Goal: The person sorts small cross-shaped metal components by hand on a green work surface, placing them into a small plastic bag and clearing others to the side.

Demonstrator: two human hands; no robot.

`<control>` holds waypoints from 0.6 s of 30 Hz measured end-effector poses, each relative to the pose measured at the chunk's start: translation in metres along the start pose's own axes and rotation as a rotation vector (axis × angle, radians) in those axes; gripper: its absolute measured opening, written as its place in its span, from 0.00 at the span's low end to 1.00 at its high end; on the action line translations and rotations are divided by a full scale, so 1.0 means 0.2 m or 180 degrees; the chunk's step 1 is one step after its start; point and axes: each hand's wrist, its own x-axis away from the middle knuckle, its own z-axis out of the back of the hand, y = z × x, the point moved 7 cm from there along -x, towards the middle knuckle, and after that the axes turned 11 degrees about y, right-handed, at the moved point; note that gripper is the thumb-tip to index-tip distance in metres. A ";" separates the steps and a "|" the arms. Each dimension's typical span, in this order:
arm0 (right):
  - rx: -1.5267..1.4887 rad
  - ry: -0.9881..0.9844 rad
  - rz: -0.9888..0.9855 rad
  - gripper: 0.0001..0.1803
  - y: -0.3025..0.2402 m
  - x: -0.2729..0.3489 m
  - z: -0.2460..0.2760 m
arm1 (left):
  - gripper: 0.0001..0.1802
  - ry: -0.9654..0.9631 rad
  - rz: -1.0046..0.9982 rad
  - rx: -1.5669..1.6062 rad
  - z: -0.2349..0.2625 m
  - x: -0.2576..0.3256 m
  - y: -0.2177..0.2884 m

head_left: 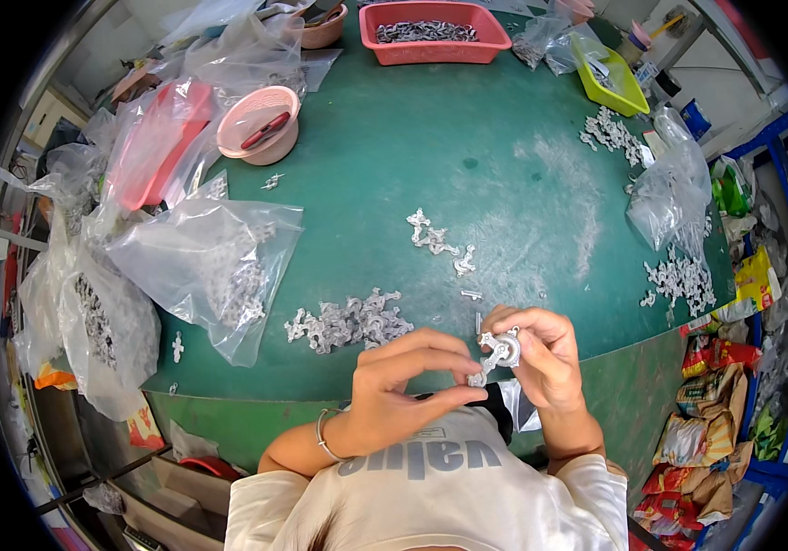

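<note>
My right hand (542, 354) grips a small round silver metal part (504, 350) at my chest, just past the near edge of the green table (467, 156). My left hand (403, 381) pinches a thin silver piece (480, 377) that touches the lower left of the round part. A pile of several similar silver parts (350, 322) lies on the table just beyond my left hand. A few more silver parts (435, 238) are scattered farther out toward the middle.
Clear plastic bags of metal parts (210, 266) crowd the left side. A pink round basket (259, 124), a red tray of parts (433, 33) and a yellow tray (610, 77) stand at the far edge. More parts (683, 277) and a bag (674, 193) lie right; snack packets (710, 404) sit beyond the table.
</note>
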 end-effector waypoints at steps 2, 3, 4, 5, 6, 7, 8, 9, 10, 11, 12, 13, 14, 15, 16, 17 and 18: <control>-0.0028 0.0013 -0.0020 0.10 0.00 0.00 0.00 | 0.13 -0.0009 -0.0005 0.0073 0.00 0.00 0.00; -0.0042 0.0028 -0.0038 0.10 0.00 0.01 0.00 | 0.13 -0.0017 -0.0009 0.0145 0.00 0.00 0.00; -0.0056 0.0043 -0.0057 0.10 0.00 0.01 0.00 | 0.13 -0.0018 -0.0009 0.0147 0.00 0.00 0.00; -0.0054 0.0044 -0.0056 0.10 0.00 0.01 0.00 | 0.13 -0.0045 -0.0056 0.0119 0.00 0.00 0.00; -0.0040 0.0053 -0.0045 0.10 0.00 0.01 0.00 | 0.13 -0.0072 -0.0101 0.0091 0.00 0.00 0.00; -0.0026 0.0061 -0.0033 0.10 0.00 0.01 0.00 | 0.13 -0.0072 -0.0099 0.0092 0.00 0.00 0.00; -0.0025 0.0063 -0.0034 0.10 0.00 0.01 0.00 | 0.13 -0.0092 -0.0117 0.0079 0.00 0.00 0.00; 0.0003 0.0049 -0.0005 0.10 0.00 0.01 0.00 | 0.12 -0.0112 -0.0133 0.0065 -0.01 0.00 0.00; 0.0031 0.0035 0.0023 0.10 -0.01 0.01 0.00 | 0.12 -0.0112 -0.0131 0.0066 -0.01 0.00 0.00; 0.0031 0.0037 0.0021 0.10 0.00 0.01 0.00 | 0.13 -0.0112 -0.0127 0.0066 0.00 0.00 0.00; 0.0077 0.0051 0.0058 0.09 -0.01 0.01 0.00 | 0.13 -0.0117 -0.0124 0.0069 -0.01 0.00 0.00; 0.0123 0.0064 0.0095 0.09 -0.01 0.01 0.00 | 0.13 -0.0120 -0.0123 0.0072 0.00 0.00 0.00; 0.0125 0.0068 0.0096 0.09 -0.01 0.01 -0.01 | 0.12 -0.0091 -0.0032 0.0099 0.00 0.00 -0.01; 0.0253 0.0144 0.0186 0.07 -0.02 0.01 -0.01 | 0.11 -0.0059 0.0060 0.0122 0.01 0.01 -0.01; 0.0382 0.0219 0.0275 0.06 -0.03 0.00 0.00 | 0.11 -0.0057 0.0061 0.0121 0.00 0.01 -0.01; 0.0381 0.0217 0.0272 0.06 -0.02 0.00 0.00 | 0.07 0.0147 0.0329 0.0217 0.02 0.01 -0.03; 0.0534 0.0156 0.0495 0.05 -0.03 0.00 0.00 | 0.04 0.0347 0.0598 0.0315 0.04 0.01 -0.06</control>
